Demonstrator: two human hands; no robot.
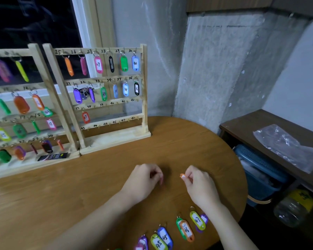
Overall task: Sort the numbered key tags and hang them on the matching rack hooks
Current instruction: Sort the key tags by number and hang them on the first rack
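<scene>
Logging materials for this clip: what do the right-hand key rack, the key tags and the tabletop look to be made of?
Right-hand key rack: pale, unfinished-looking wood, matte, with handwritten numbers.
Key tags, e.g. the yellow-green one marked 47: glossy coloured plastic with white paper-like inserts, probably on thin metal split rings.
Tabletop: brown wood-grain surface with a soft sheen; could be laminate or veneer, cannot tell.

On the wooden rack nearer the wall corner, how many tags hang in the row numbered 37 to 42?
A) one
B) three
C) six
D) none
A: on the right-hand rack, only one orange-red tag hangs in that row, under the 37 at its left end; the pegs from 38 to 42 are bare.
</scene>
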